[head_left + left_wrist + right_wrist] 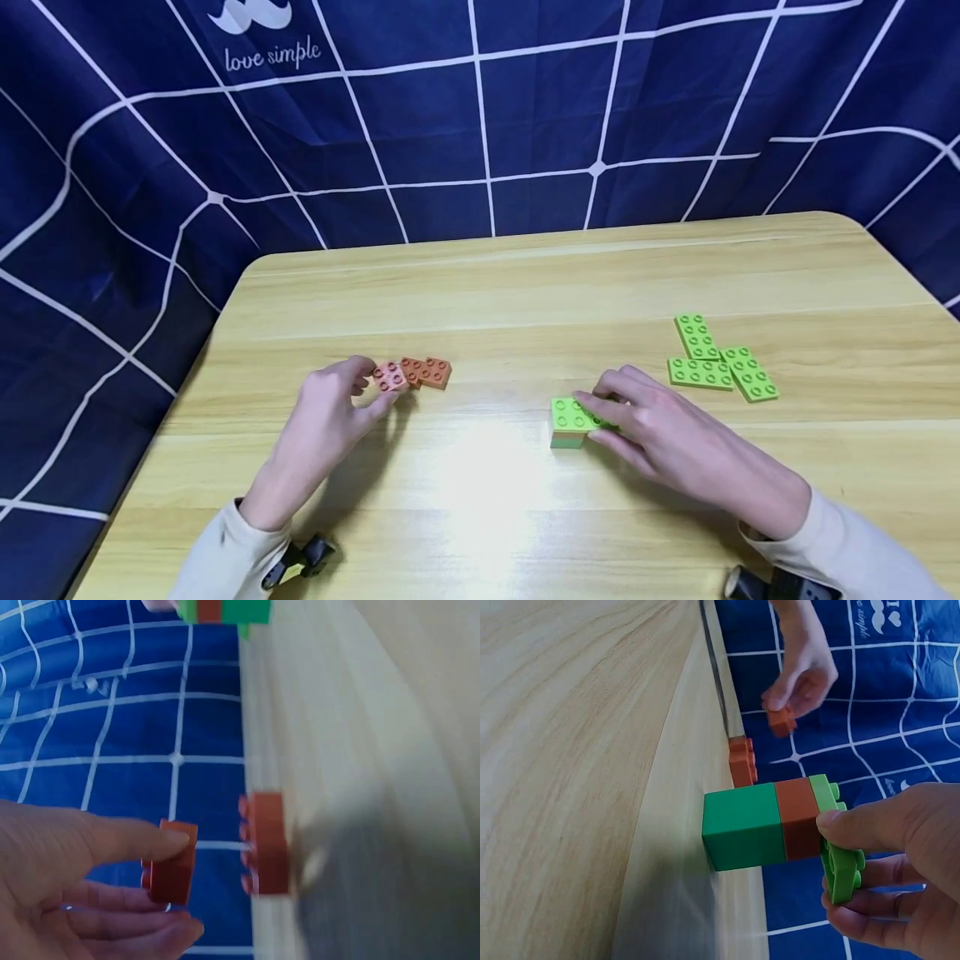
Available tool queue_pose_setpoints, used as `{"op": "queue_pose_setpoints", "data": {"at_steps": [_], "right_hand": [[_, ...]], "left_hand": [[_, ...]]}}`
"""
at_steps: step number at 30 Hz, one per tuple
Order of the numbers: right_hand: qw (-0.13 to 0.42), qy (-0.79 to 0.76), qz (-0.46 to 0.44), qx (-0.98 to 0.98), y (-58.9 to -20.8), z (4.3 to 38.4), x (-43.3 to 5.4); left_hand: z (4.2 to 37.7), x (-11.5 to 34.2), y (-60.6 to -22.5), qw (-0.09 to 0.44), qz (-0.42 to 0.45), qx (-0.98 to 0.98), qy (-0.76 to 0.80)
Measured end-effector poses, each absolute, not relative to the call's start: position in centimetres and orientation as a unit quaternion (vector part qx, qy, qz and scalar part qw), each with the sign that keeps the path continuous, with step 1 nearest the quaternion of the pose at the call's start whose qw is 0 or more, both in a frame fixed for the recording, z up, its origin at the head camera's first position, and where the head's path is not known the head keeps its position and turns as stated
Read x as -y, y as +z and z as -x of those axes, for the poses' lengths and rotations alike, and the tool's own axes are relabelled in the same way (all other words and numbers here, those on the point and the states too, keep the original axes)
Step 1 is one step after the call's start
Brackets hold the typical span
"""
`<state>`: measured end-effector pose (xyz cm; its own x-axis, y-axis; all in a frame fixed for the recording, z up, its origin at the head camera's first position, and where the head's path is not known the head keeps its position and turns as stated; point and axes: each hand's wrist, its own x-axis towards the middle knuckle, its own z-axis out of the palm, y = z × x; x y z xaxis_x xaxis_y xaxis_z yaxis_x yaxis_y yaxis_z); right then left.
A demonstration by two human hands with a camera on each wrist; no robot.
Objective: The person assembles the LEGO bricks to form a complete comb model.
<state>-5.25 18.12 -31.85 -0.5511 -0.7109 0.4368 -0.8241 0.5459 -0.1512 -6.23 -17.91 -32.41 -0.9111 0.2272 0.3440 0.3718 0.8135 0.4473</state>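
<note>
My left hand (326,417) pinches a reddish-orange brick (176,866) between thumb and fingers, held above the table in the left wrist view. Just beyond it, more reddish-orange bricks (436,372) lie together on the table. At centre right, my right hand (663,433) holds a lime-green plate (841,870) by thumb and fingers. That plate caps a stack, jutting past it toward the hand. Below the plate come an orange-brown brick (796,820) and a darker green block (742,825) at the bottom. Fingers cover part of the plate in the head view.
Several loose lime-green plates (701,373) lie close together at the right of the wooden table (525,300). A dark blue cloth (420,125) with white lines hangs behind the table and along its left side.
</note>
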Motion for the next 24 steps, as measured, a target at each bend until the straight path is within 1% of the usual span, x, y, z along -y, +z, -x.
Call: {"op": "queue_pose_setpoints", "data": {"at_steps": [2,10,18,24], "right_hand": [[0.161,0.173,-0.443,0.865,-31.8,5.2,-18.1],[0.161,0.175,-0.441,0.866,-31.9,5.2,-18.2],[0.161,0.173,-0.442,0.865,-32.0,5.2,-18.2],[0.158,0.169,-0.439,0.868,-32.0,5.0,-18.3]], "left_hand": [[6.1,17.1,-32.1,0.132,0.182,0.932,-0.284],[6.0,13.9,-31.9,0.071,0.240,0.881,-0.402],[6.2,11.1,-32.0,0.071,0.292,0.843,-0.446],[6.1,9.2,-32.3,0.053,0.326,0.829,-0.451]]}}
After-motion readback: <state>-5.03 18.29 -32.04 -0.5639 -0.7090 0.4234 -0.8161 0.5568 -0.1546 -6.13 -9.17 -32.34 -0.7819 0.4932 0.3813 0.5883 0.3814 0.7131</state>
